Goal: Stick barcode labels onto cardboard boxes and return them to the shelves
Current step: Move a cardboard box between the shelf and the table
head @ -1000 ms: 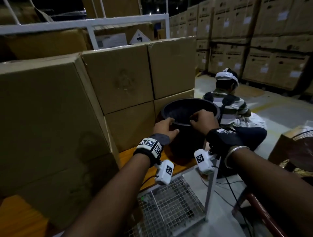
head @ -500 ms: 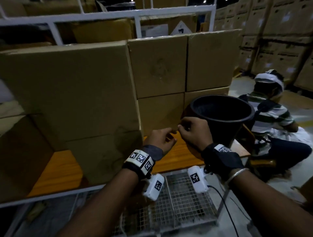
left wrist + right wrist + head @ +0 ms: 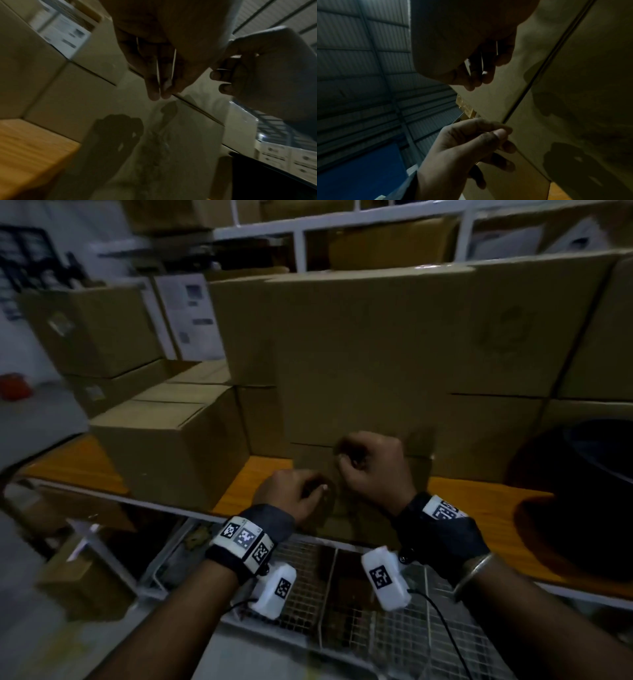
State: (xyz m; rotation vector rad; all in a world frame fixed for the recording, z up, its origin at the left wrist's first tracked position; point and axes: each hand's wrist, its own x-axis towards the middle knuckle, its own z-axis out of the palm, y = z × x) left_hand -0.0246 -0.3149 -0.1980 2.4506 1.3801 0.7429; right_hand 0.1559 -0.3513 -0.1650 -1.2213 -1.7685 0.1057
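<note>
Thin white label strips [image 3: 158, 75] are pinched edge-on in the left hand [image 3: 294, 498]. Another pale slip [image 3: 467, 66] is pinched by the right hand [image 3: 371, 465]. Both are held before a plain brown cardboard box [image 3: 370, 354] at the shelf's [image 3: 246, 484] front edge.

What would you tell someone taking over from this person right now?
Left hand: fingers pinch thin white slips, probably labels.
Right hand: pinches similar slips, close beside the left.
Both hands are in front of the cardboard box, which stands on the wooden shelf.
Done: no label shows on that box's face.
Left: stick a label on and push the box back into place.
</note>
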